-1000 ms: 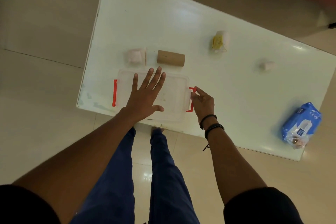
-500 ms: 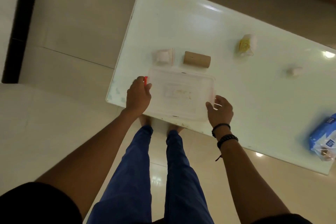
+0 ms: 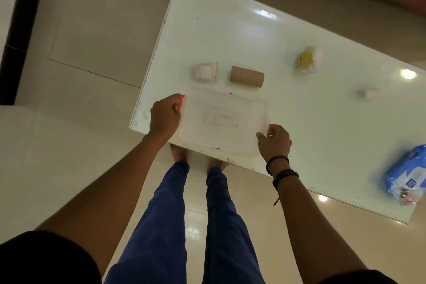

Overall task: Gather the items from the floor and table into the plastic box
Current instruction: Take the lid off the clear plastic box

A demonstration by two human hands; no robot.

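A clear plastic box (image 3: 224,122) with its lid on sits at the near edge of the white table (image 3: 265,41). My left hand (image 3: 164,116) grips its left end over the red clasp (image 3: 181,102). My right hand (image 3: 274,142) holds the box's right end, hiding the clasp there. Just behind the box lie a small pinkish packet (image 3: 204,72) and a brown cardboard tube (image 3: 247,76). Farther right on the table are a yellow-and-white wrapped item (image 3: 307,60), a small white piece (image 3: 366,92) and a blue wipes pack (image 3: 406,174).
The table's left and near edges border beige floor tiles (image 3: 80,53). My legs in blue trousers (image 3: 173,226) stand at the near edge. A dark strip (image 3: 16,41) runs along the far left of the floor.
My left hand left the lid top and took the left end at the red clasp. My right hand moved to grip the right end. The view shifted left.
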